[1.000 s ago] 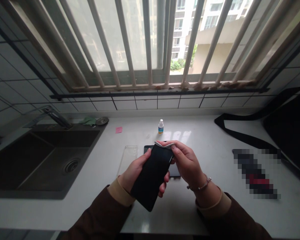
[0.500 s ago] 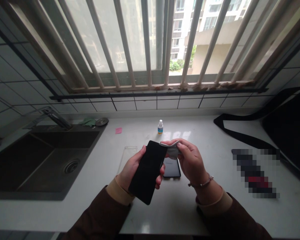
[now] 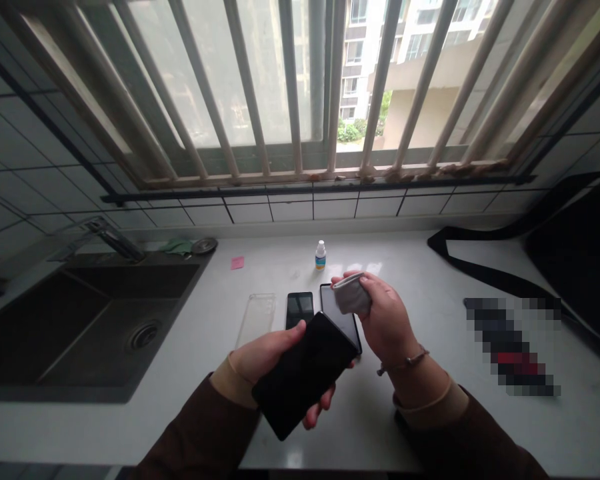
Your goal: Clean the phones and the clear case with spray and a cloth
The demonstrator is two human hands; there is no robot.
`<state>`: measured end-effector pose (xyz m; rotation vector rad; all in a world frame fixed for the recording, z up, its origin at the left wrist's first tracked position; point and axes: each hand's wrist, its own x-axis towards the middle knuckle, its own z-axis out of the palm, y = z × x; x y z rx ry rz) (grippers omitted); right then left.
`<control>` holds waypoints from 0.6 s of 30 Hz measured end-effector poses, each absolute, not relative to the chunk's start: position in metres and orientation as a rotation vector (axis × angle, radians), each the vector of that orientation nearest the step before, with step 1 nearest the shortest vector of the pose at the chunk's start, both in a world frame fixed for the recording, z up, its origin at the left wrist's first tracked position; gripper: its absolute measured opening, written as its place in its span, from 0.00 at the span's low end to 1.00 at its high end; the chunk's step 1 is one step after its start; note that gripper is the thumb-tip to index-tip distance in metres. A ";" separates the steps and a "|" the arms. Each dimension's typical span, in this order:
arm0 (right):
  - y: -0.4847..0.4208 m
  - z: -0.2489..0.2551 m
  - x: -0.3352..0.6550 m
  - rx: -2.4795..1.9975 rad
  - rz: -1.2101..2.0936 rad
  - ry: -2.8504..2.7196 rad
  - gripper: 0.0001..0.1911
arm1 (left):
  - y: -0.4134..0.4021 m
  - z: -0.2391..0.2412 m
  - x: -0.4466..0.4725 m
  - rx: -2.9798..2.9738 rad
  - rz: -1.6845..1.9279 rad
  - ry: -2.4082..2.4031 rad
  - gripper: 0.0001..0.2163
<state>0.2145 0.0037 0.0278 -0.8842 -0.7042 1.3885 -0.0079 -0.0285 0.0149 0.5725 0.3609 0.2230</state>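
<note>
My left hand [image 3: 267,360] grips a black phone [image 3: 304,373], screen up and tilted, just above the counter's front part. A small grey cloth [image 3: 351,296] is pinched in my right hand [image 3: 387,320], held a little above and to the right of the phone, clear of its screen. Two more dark phones lie flat on the white counter [image 3: 430,293] behind my hands: a small one [image 3: 300,308] and a larger one [image 3: 341,320] partly hidden by the held phone. A clear phone case [image 3: 257,319] lies to their left.
A small white dropper bottle [image 3: 321,255] stands near the back wall. A dark sink [image 3: 80,320] with a tap [image 3: 113,238] fills the left. A pink sticky note [image 3: 237,263] lies by it. A black bag with a strap [image 3: 575,253] and a blurred object [image 3: 517,343] sit right.
My left hand lowered the phone and tilted it flatter. My right hand lifted the cloth off the phone's top edge and drew back, uncovering the two phones on the counter.
</note>
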 end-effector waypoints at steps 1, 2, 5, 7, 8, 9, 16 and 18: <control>0.004 0.027 0.214 -0.887 1.385 -0.707 0.13 | -0.030 0.014 -0.008 0.622 0.192 0.373 0.43; 0.004 0.025 0.214 -0.878 1.380 -0.728 0.13 | -0.032 0.014 -0.008 0.676 0.177 0.385 0.42; -0.003 0.024 0.212 -0.822 1.330 -0.871 0.15 | -0.032 0.016 -0.005 0.855 0.248 0.401 0.40; -0.010 0.026 0.211 -0.781 1.251 -0.997 0.16 | -0.030 0.018 0.000 1.012 0.394 0.417 0.40; -0.014 0.026 0.210 -0.768 1.193 -1.055 0.16 | -0.029 0.019 0.002 1.109 0.496 0.439 0.39; -0.017 0.027 0.209 -0.765 1.130 -1.105 0.16 | -0.028 0.020 0.004 1.215 0.605 0.470 0.39; -0.015 0.023 0.208 -0.884 1.022 -1.199 0.16 | -0.022 0.017 0.004 1.989 1.146 0.594 0.38; -0.010 0.019 0.208 -0.957 1.051 -1.161 0.17 | -0.020 0.016 0.003 2.152 1.177 0.625 0.39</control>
